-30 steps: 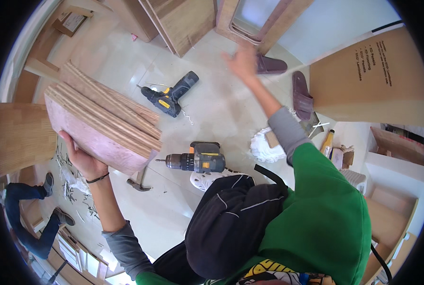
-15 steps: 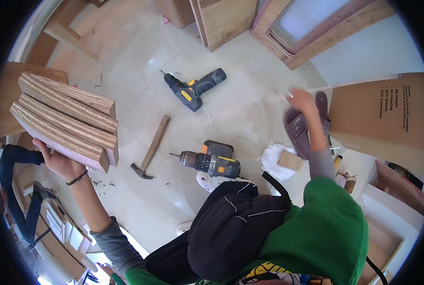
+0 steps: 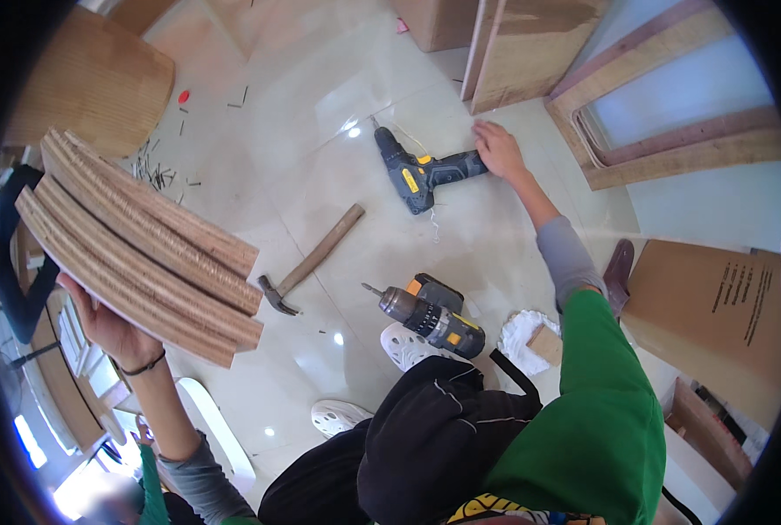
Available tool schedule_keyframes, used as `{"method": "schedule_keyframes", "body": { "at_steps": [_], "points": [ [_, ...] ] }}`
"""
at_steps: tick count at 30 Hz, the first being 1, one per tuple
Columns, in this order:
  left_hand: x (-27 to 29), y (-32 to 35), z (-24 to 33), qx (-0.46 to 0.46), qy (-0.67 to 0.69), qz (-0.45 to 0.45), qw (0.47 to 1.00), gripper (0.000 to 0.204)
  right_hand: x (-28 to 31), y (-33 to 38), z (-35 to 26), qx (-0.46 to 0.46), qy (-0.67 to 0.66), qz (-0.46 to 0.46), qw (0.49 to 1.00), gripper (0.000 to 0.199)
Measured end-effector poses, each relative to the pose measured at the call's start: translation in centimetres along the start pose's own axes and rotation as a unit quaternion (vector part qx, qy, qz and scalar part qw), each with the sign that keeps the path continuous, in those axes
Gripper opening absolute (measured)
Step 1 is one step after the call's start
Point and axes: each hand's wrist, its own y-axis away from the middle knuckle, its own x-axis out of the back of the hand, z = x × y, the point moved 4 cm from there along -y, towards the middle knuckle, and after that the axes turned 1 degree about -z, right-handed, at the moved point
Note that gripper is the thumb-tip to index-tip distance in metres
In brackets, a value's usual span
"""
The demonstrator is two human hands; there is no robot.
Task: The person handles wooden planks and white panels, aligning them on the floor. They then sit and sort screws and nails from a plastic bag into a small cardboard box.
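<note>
My left hand [image 3: 113, 331] is closed under a stack of curved plywood strips [image 3: 150, 258], holding it up at the left; the fingers beneath are partly hidden. My right hand [image 3: 500, 150] reaches out over the floor with its fingers stretched. It is at the battery end of a black and yellow cordless drill [image 3: 415, 178] lying on its side; whether they touch I cannot tell. A claw hammer [image 3: 322, 251] with a wooden handle lies between the stack and the drills. Closer to my feet is a second cordless drill [image 3: 434, 317], its bit pointing left.
Scattered nails [image 3: 152, 168] lie beside a wooden panel [image 3: 101, 79] at the far left. Plywood boards [image 3: 530, 52] and a wooden frame [image 3: 670, 144] stand at the far right. A cardboard box [image 3: 705, 306], a slipper [image 3: 619, 273] and a white cloth [image 3: 517, 337] are to the right.
My right hand has moved left and away from me, from beside the slippers to the far drill's battery end. The view has shifted left; my left hand still holds the plywood stack.
</note>
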Motion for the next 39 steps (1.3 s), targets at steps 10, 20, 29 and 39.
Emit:
{"method": "schedule_keyframes", "body": {
  "at_steps": [10,20,29,39],
  "points": [
    [7.7,7.9,2.6,-0.031,-0.066,0.178,0.981,0.053,-0.5,-16.0,-8.2,0.070,0.283,0.050,0.955,0.016],
    [12.6,19.1,3.3,-0.037,-0.082,0.369,0.925,0.051,-5.4,-19.5,-20.2,0.125,0.029,-0.065,0.990,0.020],
    [7.8,8.5,-2.7,0.038,0.003,0.322,0.946,0.060,1.9,-8.6,-40.0,0.150,-0.555,-0.295,0.763,0.057],
    [-8.6,-8.3,-19.7,-0.124,-0.340,-0.023,0.932,0.074,25.5,5.8,-25.5,0.000,-0.522,-0.136,0.842,0.072]
  ]
}}
